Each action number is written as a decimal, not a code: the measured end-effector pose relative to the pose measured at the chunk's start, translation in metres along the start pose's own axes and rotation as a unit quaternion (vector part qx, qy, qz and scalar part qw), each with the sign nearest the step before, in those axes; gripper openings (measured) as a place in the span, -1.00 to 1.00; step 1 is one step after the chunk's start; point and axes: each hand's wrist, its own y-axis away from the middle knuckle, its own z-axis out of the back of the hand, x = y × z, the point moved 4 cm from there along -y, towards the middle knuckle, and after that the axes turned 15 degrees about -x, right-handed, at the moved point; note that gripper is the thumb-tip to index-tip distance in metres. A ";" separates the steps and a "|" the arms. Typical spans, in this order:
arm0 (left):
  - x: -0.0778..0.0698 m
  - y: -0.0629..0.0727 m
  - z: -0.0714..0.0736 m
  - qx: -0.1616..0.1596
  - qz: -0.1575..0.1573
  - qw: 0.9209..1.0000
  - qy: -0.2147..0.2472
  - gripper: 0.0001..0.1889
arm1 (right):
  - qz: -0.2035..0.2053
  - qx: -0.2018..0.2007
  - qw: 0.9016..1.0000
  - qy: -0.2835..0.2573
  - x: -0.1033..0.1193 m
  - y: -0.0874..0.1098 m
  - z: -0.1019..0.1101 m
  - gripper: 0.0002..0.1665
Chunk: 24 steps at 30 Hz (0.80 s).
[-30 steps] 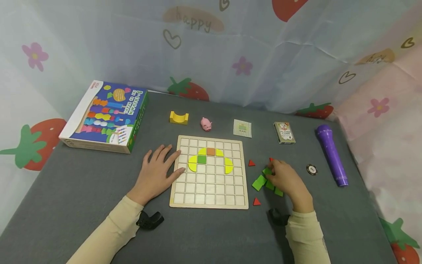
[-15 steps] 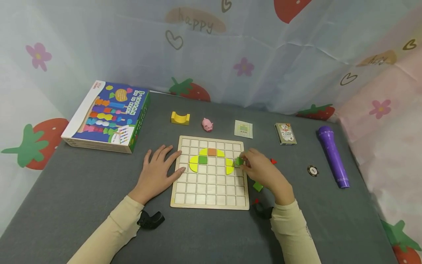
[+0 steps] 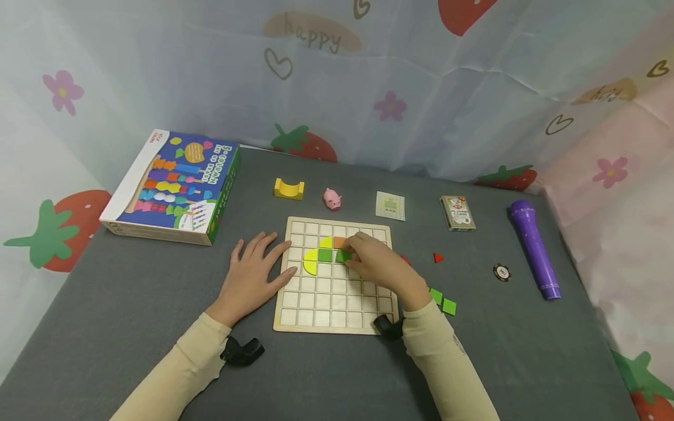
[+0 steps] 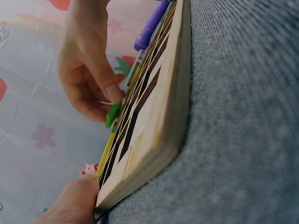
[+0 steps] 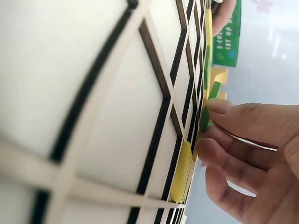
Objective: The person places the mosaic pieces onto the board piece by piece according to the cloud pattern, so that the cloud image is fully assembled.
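Note:
My right hand (image 3: 379,263) pinches a green square tile (image 3: 343,256) between thumb and fingers, tilted over the wooden grid board (image 3: 305,301). In the right wrist view the tile (image 5: 212,100) stands at an angle close over the cells. Just left of it, another green square (image 3: 325,255) lies in a cell. Yellow rounded pieces (image 3: 310,263) and an orange square (image 3: 338,241) sit around it, the orange one partly covered by my fingers. My left hand (image 3: 250,278) rests with fingers spread, its thumb and index fingertips at the board's left edge.
Green squares (image 3: 449,307) and red triangles (image 3: 439,257) lie right of the board, partly hidden by my right arm. Behind are a game box (image 3: 179,181), yellow block (image 3: 289,189), pink pig (image 3: 332,199), pattern card (image 3: 390,206), playing-card box (image 3: 457,213). Farther right: round chip (image 3: 502,272), purple stick (image 3: 534,248).
My right hand has picked a green tile from the loose pile and carried it left across the board to beside the placed green square. My left hand stays at the board's edge.

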 end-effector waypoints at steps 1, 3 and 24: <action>0.000 0.000 0.000 0.001 0.000 1.000 0.000 -0.34 | -0.001 0.001 1.000 0.003 0.001 -0.002 -0.001 -0.69; 0.000 0.000 0.000 0.001 0.001 1.000 0.000 -0.34 | 0.002 0.003 1.000 0.014 0.003 -0.005 -0.002 -0.70; 0.000 0.000 0.000 0.001 -0.004 1.000 0.000 -0.34 | 0.034 0.000 0.996 0.079 0.010 -0.009 -0.005 -0.69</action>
